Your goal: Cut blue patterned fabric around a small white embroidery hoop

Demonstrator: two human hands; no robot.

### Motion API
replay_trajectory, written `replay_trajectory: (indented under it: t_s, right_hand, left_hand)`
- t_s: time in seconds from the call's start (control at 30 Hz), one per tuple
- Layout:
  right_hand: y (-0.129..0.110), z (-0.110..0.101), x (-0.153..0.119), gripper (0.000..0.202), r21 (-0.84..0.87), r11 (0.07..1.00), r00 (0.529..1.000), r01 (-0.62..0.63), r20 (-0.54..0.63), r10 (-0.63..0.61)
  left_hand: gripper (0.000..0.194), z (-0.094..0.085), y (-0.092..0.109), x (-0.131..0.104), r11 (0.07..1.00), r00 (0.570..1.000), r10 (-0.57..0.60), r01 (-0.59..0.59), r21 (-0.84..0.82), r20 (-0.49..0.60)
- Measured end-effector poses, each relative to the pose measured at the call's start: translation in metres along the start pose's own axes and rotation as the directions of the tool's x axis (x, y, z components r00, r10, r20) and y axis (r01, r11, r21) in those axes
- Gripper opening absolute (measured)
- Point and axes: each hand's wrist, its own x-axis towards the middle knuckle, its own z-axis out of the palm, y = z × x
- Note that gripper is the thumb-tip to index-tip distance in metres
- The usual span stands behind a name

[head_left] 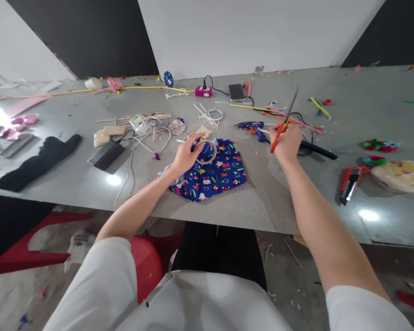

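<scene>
A blue patterned cloth [216, 177] lies on the grey table [269, 202] in front of me. My left hand [186, 154] rests on its upper left part and grips a thin pale ring [211, 151] laid on the cloth. To the right, my right hand [288, 140] is lifted just above the table and holds red-handled scissors [283, 124], blades pointing up and away. A blue glue gun [252, 127] lies just left of that hand.
Wooden sticks [134, 118], a black power adapter [106, 154], a black cloth [37, 161], a phone [236, 92] and a pink box [203, 91] lie behind and left. A red utility knife [350, 181] and a plastic bag [402, 175] sit right. Red stools stand under the table.
</scene>
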Motion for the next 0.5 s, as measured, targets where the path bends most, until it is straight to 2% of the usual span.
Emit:
replay_trajectory:
  t_s: [0.1, 0.27, 0.37, 0.5]
  right_hand:
    - [0.002, 0.0, 0.003, 0.004, 0.031, 0.999, 0.998, -0.042, -0.047, 0.043]
    - [0.019, 0.008, 0.012, 0.006, 0.059, 0.995, 0.994, -0.08, -0.076, 0.084]
    - [0.027, 0.011, 0.017, 0.006, 0.155, 0.982, 0.988, -0.105, -0.093, 0.12]
    - [0.025, 0.01, 0.019, 0.012, 0.284, 0.947, 0.974, -0.149, -0.124, 0.19]
  left_hand:
    - [0.035, 0.0, -0.002, 0.0, 1.0, 1.0, -0.003, 0.003, -0.004, -0.003]
    - [0.035, 0.0, -0.003, 0.0, 1.0, 1.0, 0.003, -0.003, -0.002, -0.002]
    - [0.034, 0.0, -0.004, 0.0, 1.0, 1.0, 0.008, -0.008, -0.002, 0.001]
    - [0.034, 0.0, -0.005, 0.0, 1.0, 1.0, 0.01, -0.01, -0.007, 0.004]
